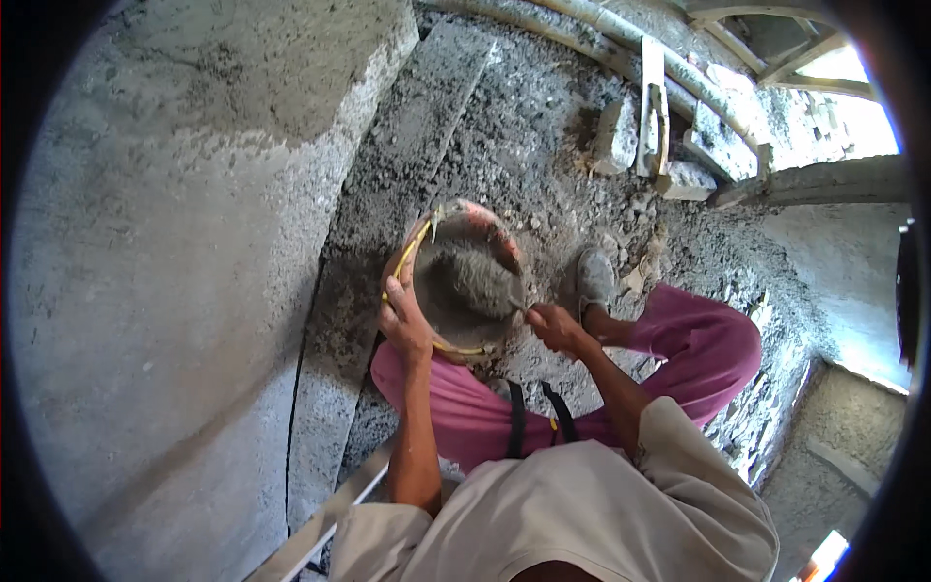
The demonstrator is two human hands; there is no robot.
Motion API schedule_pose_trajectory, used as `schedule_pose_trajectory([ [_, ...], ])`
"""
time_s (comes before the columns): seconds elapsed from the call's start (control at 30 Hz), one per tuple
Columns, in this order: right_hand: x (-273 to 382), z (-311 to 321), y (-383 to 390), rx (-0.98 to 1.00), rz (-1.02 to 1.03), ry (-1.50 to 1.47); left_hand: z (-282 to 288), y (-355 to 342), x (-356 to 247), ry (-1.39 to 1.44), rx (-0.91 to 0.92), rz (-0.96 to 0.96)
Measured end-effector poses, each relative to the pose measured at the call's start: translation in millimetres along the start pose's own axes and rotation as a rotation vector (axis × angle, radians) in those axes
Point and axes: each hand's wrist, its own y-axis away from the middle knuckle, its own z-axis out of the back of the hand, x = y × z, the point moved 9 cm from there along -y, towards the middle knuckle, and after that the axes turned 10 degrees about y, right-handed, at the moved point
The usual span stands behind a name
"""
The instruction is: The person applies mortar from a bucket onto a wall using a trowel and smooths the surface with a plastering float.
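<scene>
A round reddish bucket (401, 260) with a yellow strip along its rim is tilted in front of me, with wet grey mortar inside. My left hand (407, 325) grips its left rim, the fingers at the outer wall. At the right side of the bucket, my right hand (555, 328) is closed round the handle of a trowel (521, 305). A lump of mortar (475, 279) covers most of the trowel's blade, over the bucket's mouth. The bucket's underside is hidden.
A rough plastered wall (184, 262) rises on the left, with a concrete ledge (436, 97) along its foot. Rubble covers the ground (533, 136). Concrete blocks (616, 136), a wooden piece (651, 107) and long poles (621, 39) lie at the far right. My shoe (594, 276) is beside the bucket.
</scene>
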Motion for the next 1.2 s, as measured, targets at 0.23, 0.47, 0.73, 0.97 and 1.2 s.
schedule_pose_trajectory([
  [0.23, 22.0, 6.5, 15.1, -0.137, -0.003, -0.121, 4.4, -2.5, 1.2, -0.102, -0.079, 0.015],
  [0.47, 83.0, 21.3, 61.4, -0.075, -0.064, -0.930, 11.1, -2.7, 8.1, -0.058, -0.055, 0.008],
  [0.73, 211.2, 258.6, 200.6, -1.429, 0.623, -0.738, 21.2, -0.9, 3.8, -0.052, -0.158, -0.273],
  [0.97, 303.3, 213.5, 75.3, -1.594, 0.511, -0.736, 17.6, -23.2, 37.2, -0.116, -0.143, -0.154],
  [1.2, 561.5, -70.2, 182.5, -0.193, 1.378, -0.428, 35.3, -9.7, 25.3, -0.257, -0.136, -0.314],
])
